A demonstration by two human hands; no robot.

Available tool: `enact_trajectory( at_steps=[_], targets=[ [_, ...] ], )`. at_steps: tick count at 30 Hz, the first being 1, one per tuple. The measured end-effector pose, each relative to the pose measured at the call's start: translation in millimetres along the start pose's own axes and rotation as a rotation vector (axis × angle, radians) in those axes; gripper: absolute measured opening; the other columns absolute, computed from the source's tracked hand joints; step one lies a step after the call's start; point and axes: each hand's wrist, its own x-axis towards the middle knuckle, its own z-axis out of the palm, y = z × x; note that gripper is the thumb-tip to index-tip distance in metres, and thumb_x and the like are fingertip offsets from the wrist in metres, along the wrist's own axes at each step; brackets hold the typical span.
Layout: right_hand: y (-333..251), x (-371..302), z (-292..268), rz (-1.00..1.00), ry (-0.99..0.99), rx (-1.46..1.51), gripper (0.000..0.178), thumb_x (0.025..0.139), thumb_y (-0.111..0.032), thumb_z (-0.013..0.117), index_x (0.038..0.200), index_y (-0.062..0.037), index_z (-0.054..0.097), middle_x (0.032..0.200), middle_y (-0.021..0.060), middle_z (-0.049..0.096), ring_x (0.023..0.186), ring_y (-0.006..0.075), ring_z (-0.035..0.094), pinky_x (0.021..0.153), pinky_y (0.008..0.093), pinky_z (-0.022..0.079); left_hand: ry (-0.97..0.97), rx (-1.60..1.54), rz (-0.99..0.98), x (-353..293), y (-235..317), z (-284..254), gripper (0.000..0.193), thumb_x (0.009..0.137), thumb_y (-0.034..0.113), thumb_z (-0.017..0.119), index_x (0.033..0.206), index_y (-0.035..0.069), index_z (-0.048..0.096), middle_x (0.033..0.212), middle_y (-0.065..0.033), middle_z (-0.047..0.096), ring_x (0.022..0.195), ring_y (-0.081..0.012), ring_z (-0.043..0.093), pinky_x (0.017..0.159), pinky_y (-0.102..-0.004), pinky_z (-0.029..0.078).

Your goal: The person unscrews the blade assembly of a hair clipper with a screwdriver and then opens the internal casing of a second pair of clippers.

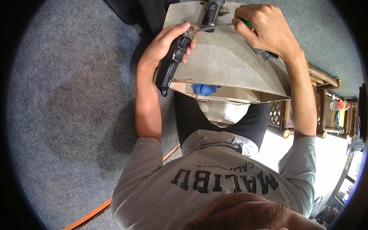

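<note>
My left hand [160, 46] grips a black hair clipper [169, 67], its blade end up and its hanging loop toward me. In my right hand [270, 28] is a screwdriver [214, 27] with a green handle, the fingers closed round it. Its long metal shaft reaches left across the wooden table, and the tip meets the clipper's head by my left thumb and fingertips. What the tip touches exactly is too small to tell. At the table's far side lies a second dark clipper [212, 13]. A metal and black piece [264, 53] sits partly hidden under my right hand.
The small wooden table [226, 65] has a worn top and an open compartment below its near edge, with a blue cloth [207, 89] inside. Bamboo furniture [322, 74] stands at the right, with a red-labelled bottle [339, 105] on it. Dark fabric [138, 13] hangs at the far left.
</note>
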Motion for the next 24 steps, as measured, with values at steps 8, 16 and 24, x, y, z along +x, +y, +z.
enact_trajectory(
  at_steps=[8,16,24],
  targets=[
    [10.4,-3.8,0.6,0.023,-0.086,0.053,0.038,0.096,-0.036,0.07,0.091,0.0013,0.071,0.082,0.0194,0.071,0.073,0.0382,0.069,0.063,0.0474,0.053,0.049,-0.01,0.003,5.2,-1.4,-0.4,0.051,0.108,0.048,0.054,0.123,0.0,0.065,0.085,-0.0078,0.07,0.068,-0.0088,0.064,0.052,-0.0231,0.054],
    [0.1,-0.5,-6.5,0.039,-0.078,0.098,0.035,0.094,-0.038,0.074,0.096,-0.0027,0.074,0.086,0.0177,0.072,0.078,0.0376,0.071,0.068,0.0463,0.055,0.028,-0.03,0.015,5.0,1.6,0.4,0.048,0.107,0.047,0.059,0.115,0.0,0.065,0.085,-0.0107,0.071,0.07,-0.0106,0.066,0.051,-0.0255,0.055],
    [14.5,-14.0,23.2,0.042,-0.105,0.082,0.043,0.101,-0.048,0.068,0.106,-0.0059,0.074,0.067,0.0135,0.07,0.059,0.0297,0.068,0.06,0.0417,0.054,0.044,0.022,0.024,3.5,2.6,3.5,0.047,0.108,0.046,0.057,0.115,0.0,0.065,0.085,-0.0101,0.071,0.071,-0.0105,0.066,0.052,-0.0261,0.055]
  ],
)
